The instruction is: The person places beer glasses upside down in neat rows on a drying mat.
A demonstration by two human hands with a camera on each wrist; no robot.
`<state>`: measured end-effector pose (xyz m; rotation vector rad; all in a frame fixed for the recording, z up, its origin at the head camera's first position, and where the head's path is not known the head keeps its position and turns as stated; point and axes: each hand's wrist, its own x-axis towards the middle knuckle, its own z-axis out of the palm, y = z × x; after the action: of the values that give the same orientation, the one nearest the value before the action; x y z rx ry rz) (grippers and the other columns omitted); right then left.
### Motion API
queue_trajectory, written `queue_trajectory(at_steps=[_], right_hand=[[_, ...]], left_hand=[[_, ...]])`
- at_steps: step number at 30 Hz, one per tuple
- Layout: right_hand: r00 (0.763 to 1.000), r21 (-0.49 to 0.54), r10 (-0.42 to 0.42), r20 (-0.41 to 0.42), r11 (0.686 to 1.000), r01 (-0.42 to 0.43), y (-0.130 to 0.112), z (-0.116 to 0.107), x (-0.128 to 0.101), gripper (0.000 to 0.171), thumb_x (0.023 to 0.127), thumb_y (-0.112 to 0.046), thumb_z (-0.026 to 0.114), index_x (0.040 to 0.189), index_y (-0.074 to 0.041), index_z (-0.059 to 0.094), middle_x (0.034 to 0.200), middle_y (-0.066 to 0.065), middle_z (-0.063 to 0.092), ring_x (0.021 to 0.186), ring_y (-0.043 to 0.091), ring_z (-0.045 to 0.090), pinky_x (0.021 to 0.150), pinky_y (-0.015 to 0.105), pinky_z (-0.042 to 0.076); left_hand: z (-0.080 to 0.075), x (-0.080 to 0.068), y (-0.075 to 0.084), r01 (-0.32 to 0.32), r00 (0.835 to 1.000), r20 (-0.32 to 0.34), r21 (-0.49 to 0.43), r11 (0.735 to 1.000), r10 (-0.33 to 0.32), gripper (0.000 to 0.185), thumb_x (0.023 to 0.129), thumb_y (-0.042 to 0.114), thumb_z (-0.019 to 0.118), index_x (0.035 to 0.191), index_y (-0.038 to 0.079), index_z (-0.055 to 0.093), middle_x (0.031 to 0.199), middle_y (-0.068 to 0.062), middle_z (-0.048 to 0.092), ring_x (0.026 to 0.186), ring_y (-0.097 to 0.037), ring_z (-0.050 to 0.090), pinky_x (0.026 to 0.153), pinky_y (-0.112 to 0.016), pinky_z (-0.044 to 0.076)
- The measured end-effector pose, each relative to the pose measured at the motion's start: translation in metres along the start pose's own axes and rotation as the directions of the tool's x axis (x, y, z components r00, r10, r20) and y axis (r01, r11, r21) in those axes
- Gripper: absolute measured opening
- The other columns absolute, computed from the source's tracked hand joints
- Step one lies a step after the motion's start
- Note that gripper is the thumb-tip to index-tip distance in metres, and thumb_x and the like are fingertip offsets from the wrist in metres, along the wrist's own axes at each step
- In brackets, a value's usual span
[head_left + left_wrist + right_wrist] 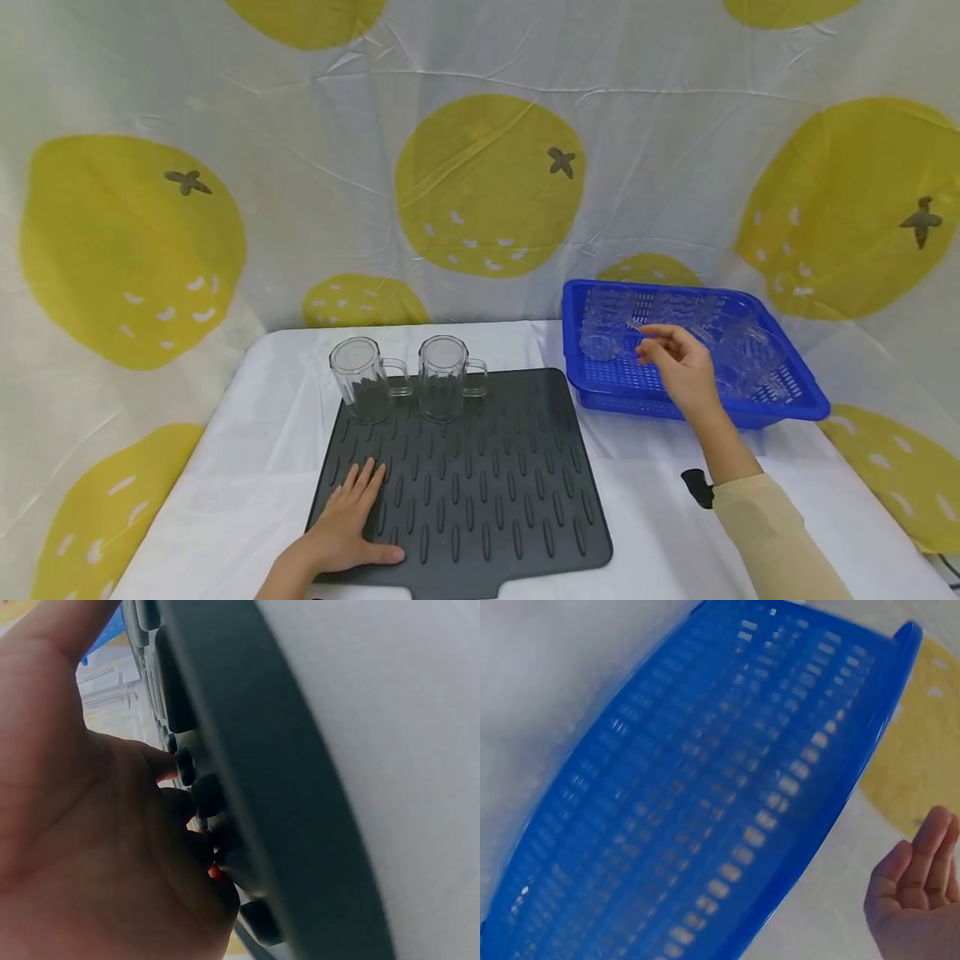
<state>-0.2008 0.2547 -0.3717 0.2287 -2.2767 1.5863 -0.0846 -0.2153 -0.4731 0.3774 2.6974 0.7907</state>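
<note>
Quietly, a person's left hand lies flat on a dark ridged mat, fingers straight and spread. With the right arm stretched forward, the right hand hovers above a blue basket, its fingers loosely bent and relaxed. Clear glassware sits in the basket, below those fingers. Two clear glass mugs stand side by side at the mat's far edge, beyond the left fingers, handles pointing right.

Shows blue on basket, dark grey on mat, beige on sleeve, yellow fruit print across white curtain.
</note>
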Motion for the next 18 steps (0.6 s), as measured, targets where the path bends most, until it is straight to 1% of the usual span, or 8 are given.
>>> queue_trajectory(at_steps=[3,6,8,10,12,14,16,18], right_hand=[[0.996,-0.033,0.067,-0.064,0.997,-0.069,0.006,-0.017,0.0,0.018,0.101,-0.014,0.054,0.117,-0.008,0.061,0.086,-0.013,0.065,0.077,0.003,0.063,0.073,0.013,0.049],[0.987,-0.064,0.109,-0.119,0.991,-0.117,0.009,-0.034,-0.002,0.013,0.101,-0.016,0.053,0.112,-0.02,0.061,0.085,-0.016,0.064,0.077,0.0,0.063,0.073,0.01,0.047],[0.977,-0.067,0.139,-0.159,0.986,-0.151,0.011,-0.043,-0.003,0.013,0.101,-0.017,0.053,0.109,-0.024,0.061,0.083,-0.02,0.063,0.077,-0.003,0.062,0.073,0.009,0.045],[0.96,-0.06,0.183,-0.21,0.978,-0.2,0.014,-0.051,-0.003,0.013,0.101,-0.016,0.053,0.106,-0.026,0.061,0.081,-0.023,0.062,0.076,-0.005,0.061,0.072,0.008,0.044],[0.926,-0.033,0.25,-0.283,0.962,-0.27,0.018,-0.057,-0.003,0.013,0.1,-0.018,0.054,0.104,-0.028,0.061,0.081,-0.025,0.06,0.078,-0.007,0.058,0.072,0.01,0.041],[0.88,-0.005,0.315,-0.356,0.941,-0.339,0.023,-0.061,-0.003,0.013,0.1,-0.022,0.055,0.111,-0.028,0.06,0.087,-0.025,0.056,0.085,-0.008,0.053,0.077,0.013,0.039],[0.833,0.027,0.355,-0.424,0.925,-0.38,0.027,-0.064,-0.003,0.021,0.099,-0.026,0.056,0.12,-0.026,0.058,0.092,-0.024,0.053,0.093,-0.007,0.048,0.083,0.017,0.037],[0.797,0.055,0.372,-0.477,0.917,-0.395,0.031,-0.068,-0.003,0.03,0.099,-0.028,0.057,0.129,-0.024,0.054,0.097,-0.023,0.049,0.098,-0.005,0.043,0.089,0.021,0.035]], left_hand=[[-0.002,-0.001,0.0,-0.005,1.0,-0.002,0.002,1.0,0.005,0.125,0.067,0.061,0.081,0.154,-0.002,0.017,0.158,-0.027,0.008,0.144,-0.048,0.001,0.107,-0.07,0.01],[-0.003,-0.001,0.001,-0.004,1.0,-0.003,-0.006,1.0,0.004,0.125,0.066,0.061,0.081,0.154,-0.001,0.017,0.158,-0.027,0.008,0.144,-0.048,0.001,0.107,-0.07,0.01],[-0.003,-0.001,0.001,-0.004,1.0,-0.005,-0.01,1.0,0.003,0.125,0.066,0.06,0.082,0.154,-0.002,0.017,0.158,-0.027,0.008,0.144,-0.048,0.001,0.107,-0.07,0.01],[-0.002,-0.001,0.0,-0.004,1.0,-0.007,-0.015,1.0,0.004,0.125,0.066,0.059,0.082,0.154,-0.001,0.018,0.158,-0.027,0.008,0.143,-0.049,0.001,0.107,-0.07,0.009],[-0.002,-0.001,-0.001,-0.006,1.0,-0.007,-0.016,1.0,0.006,0.125,0.066,0.059,0.082,0.154,-0.002,0.018,0.158,-0.027,0.007,0.143,-0.049,0.001,0.107,-0.07,0.01],[-0.001,-0.001,-0.001,-0.007,1.0,-0.005,-0.02,1.0,0.007,0.124,0.066,0.059,0.082,0.154,-0.001,0.018,0.159,-0.027,0.007,0.143,-0.049,0.001,0.107,-0.07,0.009],[-0.001,-0.001,-0.001,-0.009,1.0,-0.002,-0.016,1.0,0.009,0.124,0.067,0.06,0.081,0.154,-0.001,0.018,0.159,-0.026,0.007,0.144,-0.048,0.0,0.107,-0.07,0.009],[-0.002,-0.002,0.0,-0.012,1.0,-0.002,-0.016,1.0,0.012,0.124,0.067,0.059,0.081,0.154,-0.001,0.018,0.159,-0.026,0.008,0.144,-0.048,0.0,0.107,-0.07,0.01]])
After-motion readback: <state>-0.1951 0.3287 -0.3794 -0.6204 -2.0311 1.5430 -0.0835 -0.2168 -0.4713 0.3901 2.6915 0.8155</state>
